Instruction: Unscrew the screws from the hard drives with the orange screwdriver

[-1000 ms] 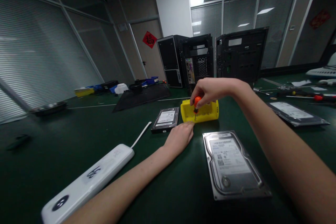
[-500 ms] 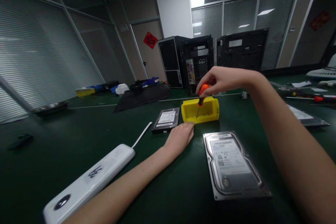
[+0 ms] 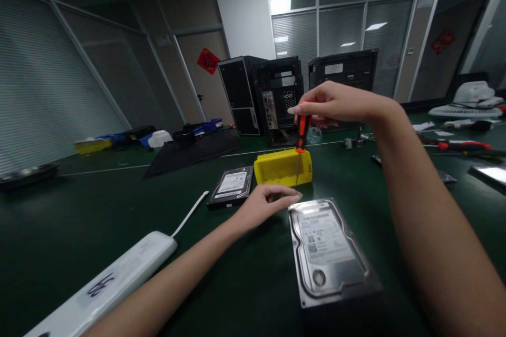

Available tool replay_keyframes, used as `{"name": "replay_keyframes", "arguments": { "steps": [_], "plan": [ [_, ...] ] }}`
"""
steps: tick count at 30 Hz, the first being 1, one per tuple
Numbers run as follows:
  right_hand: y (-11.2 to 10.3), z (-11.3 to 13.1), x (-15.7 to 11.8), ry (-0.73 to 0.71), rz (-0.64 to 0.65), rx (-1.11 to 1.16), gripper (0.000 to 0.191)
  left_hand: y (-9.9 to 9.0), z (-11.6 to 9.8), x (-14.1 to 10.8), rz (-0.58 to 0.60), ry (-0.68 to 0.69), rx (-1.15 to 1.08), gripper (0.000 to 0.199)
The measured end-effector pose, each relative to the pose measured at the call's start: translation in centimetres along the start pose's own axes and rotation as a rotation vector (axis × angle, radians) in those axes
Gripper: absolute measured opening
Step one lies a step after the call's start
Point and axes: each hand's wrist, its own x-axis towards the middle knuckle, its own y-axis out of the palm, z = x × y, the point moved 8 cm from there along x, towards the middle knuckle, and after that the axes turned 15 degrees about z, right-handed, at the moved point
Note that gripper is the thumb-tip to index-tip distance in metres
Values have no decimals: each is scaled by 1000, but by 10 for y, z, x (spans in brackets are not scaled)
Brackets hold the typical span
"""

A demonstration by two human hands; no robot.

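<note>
My right hand [image 3: 330,102] grips the top of an orange and black screwdriver [image 3: 303,129], which points straight down. Its thin shaft passes in front of the yellow parts bin [image 3: 263,174], and the bin holds a few tiny pieces. Close to the screwdriver's tip, the thumb and forefinger of my left hand [image 3: 269,202] come together in a pinch; anything between them is too small to make out. Just below those fingertips, a silver hard drive [image 3: 326,250] lies label up on the table. A second, darker hard drive [image 3: 232,185] rests left of the bin.
A white power strip [image 3: 118,274] lies at the left beside my forearm. Black computer cases [image 3: 239,95] stand behind the bin. Red-handled pliers [image 3: 464,146] and other tools lie at the right. A dark mat [image 3: 193,150] spreads at the back left.
The screwdriver's tip has come out of the yellow bin to its front. My left hand has left the bin's edge and raised its thumb and forefinger to the tip. The view has turned right.
</note>
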Motion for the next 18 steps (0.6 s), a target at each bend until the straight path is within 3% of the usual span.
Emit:
{"name": "replay_keyframes", "arguments": {
  "steps": [8,18],
  "plan": [
    [6,15,0,-49,50,-35,56,5,2,0,-22,5,-130,26],
    [7,21,-1,-103,66,6,47,8,8,2,-86,19,-129,26]
  ]
}}
